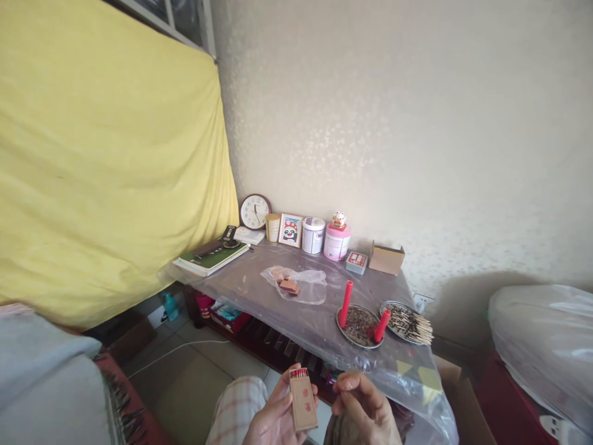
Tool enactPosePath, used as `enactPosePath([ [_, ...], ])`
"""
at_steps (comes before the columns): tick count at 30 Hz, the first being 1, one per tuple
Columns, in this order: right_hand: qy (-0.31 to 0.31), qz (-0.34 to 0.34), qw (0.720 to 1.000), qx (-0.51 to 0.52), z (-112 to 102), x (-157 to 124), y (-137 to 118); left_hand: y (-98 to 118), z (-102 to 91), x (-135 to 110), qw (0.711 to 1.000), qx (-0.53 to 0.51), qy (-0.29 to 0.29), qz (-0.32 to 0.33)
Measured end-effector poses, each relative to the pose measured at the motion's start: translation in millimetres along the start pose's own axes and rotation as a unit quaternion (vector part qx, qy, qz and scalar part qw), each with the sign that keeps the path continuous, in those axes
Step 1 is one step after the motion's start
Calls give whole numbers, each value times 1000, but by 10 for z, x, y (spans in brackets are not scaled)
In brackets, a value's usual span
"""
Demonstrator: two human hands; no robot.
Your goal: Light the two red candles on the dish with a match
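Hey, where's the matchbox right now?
The matchbox is at the bottom centre of the head view, held in the left hand, with the right hand close beside it, nearer the camera than the plate of red candles.

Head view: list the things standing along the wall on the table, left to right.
clock → yellow jar → framed picture → white tin → pink tin → small red and white box → cardboard box

A lived-in home, w/ a yellow sheet (106,154) hung over the window (185,18) & a plastic-covered low table (259,303) crowded w/ a clock (254,211), framed pic (290,230), tins (314,235), red candles (345,303) against a wallpapered wall (393,123).
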State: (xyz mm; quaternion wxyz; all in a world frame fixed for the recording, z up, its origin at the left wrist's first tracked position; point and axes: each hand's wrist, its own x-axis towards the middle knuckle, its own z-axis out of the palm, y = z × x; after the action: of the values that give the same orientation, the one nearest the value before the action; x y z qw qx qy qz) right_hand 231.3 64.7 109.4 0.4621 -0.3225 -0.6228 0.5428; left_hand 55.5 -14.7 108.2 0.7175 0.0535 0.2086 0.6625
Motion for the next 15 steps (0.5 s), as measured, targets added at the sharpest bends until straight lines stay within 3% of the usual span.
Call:
enactPosePath([
  [4,-28,-50,997,-56,53,-25,-187,13,3,10,1000,-14,13,1],
  [8,-124,-144,957,-220,29,-27,-338,21,18,15,1000,-10,11,1],
  [10,-122,-162,943,-265,46,-45,-360,23,34,11,1000,-2,-15,2],
  [15,-89,-181,945,-258,136,-97,-326,27,92,-18,999,17,-36,2],
])
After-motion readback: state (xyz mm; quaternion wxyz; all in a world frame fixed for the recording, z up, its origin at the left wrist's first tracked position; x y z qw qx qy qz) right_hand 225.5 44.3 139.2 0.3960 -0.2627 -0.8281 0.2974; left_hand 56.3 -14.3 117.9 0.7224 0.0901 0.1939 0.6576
